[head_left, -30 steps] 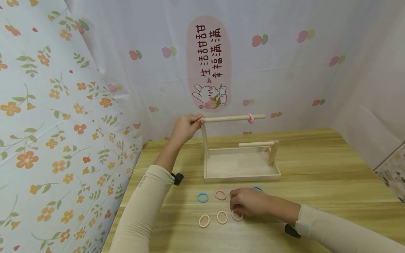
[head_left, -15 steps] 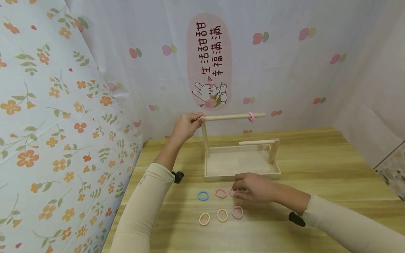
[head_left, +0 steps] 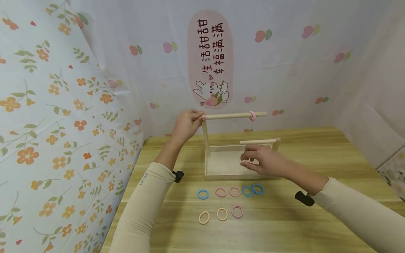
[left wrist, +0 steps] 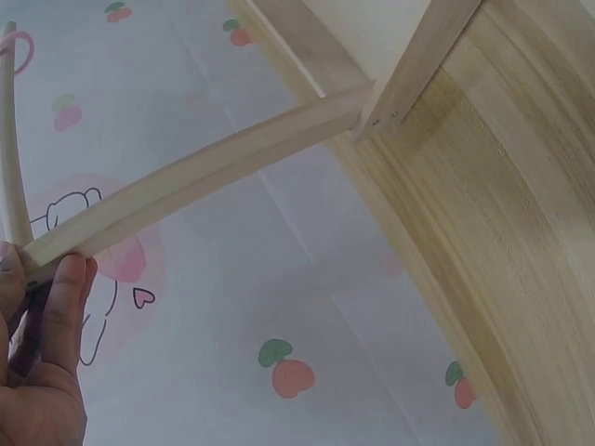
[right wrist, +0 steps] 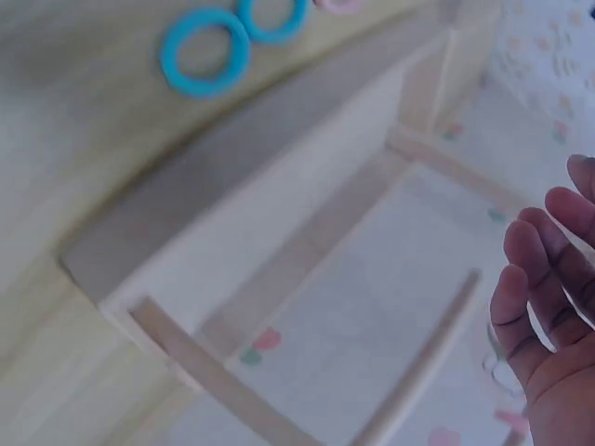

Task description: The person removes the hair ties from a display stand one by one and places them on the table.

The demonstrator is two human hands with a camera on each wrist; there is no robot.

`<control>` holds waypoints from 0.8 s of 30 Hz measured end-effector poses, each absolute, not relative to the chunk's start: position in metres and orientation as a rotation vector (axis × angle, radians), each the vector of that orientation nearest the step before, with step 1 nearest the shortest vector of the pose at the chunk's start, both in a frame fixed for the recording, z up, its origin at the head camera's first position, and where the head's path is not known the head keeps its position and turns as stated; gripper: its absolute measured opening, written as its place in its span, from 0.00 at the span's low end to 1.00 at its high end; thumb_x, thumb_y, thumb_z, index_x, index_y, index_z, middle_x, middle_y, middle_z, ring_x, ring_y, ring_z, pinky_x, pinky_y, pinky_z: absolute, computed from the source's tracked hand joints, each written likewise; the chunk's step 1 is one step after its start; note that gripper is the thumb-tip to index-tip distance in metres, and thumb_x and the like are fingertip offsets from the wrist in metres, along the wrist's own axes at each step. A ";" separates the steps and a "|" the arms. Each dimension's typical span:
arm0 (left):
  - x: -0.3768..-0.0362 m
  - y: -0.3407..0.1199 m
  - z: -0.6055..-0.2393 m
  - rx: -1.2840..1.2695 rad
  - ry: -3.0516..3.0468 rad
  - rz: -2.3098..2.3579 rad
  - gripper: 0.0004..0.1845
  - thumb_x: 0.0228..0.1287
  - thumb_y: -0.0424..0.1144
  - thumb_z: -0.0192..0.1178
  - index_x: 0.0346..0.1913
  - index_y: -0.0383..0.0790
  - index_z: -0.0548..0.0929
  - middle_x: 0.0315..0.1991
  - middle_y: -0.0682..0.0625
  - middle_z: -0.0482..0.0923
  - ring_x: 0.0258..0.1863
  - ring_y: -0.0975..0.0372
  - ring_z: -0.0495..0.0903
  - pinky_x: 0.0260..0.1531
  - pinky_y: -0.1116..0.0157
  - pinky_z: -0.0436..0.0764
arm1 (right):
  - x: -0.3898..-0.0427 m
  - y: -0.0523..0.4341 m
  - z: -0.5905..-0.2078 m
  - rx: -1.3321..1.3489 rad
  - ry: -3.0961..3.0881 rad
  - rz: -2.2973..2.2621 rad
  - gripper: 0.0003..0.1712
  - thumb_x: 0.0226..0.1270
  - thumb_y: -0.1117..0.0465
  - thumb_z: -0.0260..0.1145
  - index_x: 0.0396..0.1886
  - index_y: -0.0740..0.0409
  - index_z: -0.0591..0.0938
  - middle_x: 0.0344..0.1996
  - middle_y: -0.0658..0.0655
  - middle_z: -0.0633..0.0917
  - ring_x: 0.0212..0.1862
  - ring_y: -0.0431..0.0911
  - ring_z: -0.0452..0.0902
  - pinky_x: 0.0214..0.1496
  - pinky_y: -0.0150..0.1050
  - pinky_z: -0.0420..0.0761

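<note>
My left hand pinches the top of the tall post of a wooden rack, where the upper rod joins it. In the left wrist view, thumb and fingers grip that post end. A pink ring hangs on the upper rod near its free end. My right hand is over the rack's tray, just below the lower rod, fingers loosely bent and holding nothing. In the right wrist view its fingers are spread beside the rods.
In front of the tray lie several rings: a blue ring at left, pink rings, two blue rings at right. Nearer me are two cream rings and a pink one. A patterned cloth hangs behind the table.
My right hand has moved from among the rings up and away from me to over the tray, uncovering two blue rings and a pink one. The left hand keeps its grip on the post.
</note>
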State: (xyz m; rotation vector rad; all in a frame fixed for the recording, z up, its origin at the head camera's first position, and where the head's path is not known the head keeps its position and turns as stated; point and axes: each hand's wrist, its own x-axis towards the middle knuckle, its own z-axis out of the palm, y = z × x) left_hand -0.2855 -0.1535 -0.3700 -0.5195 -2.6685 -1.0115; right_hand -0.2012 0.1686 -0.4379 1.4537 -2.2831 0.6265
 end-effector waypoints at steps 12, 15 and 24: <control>-0.287 -0.154 -0.369 -0.532 -2.669 -0.978 0.19 0.82 0.45 0.66 0.67 0.40 0.88 0.59 0.40 0.90 0.46 0.53 0.93 0.35 0.67 0.84 | -0.235 0.192 -0.400 1.263 -2.247 0.634 0.13 0.59 0.73 0.84 0.41 0.60 0.92 0.34 0.52 0.86 0.32 0.42 0.83 0.29 0.35 0.83; -0.287 -0.154 -0.369 -0.527 -2.666 -0.981 0.19 0.81 0.45 0.67 0.67 0.41 0.88 0.59 0.40 0.91 0.46 0.53 0.93 0.35 0.68 0.83 | -0.240 0.195 -0.394 1.222 -2.241 0.582 0.15 0.55 0.74 0.85 0.41 0.60 0.92 0.35 0.53 0.87 0.32 0.44 0.83 0.29 0.36 0.82; -0.286 -0.153 -0.369 -0.519 -2.655 -0.974 0.18 0.81 0.45 0.67 0.65 0.42 0.90 0.57 0.40 0.91 0.42 0.54 0.89 0.34 0.67 0.82 | -0.250 0.198 -0.385 1.177 -2.189 0.579 0.15 0.54 0.77 0.85 0.40 0.64 0.91 0.37 0.58 0.87 0.34 0.49 0.85 0.31 0.45 0.87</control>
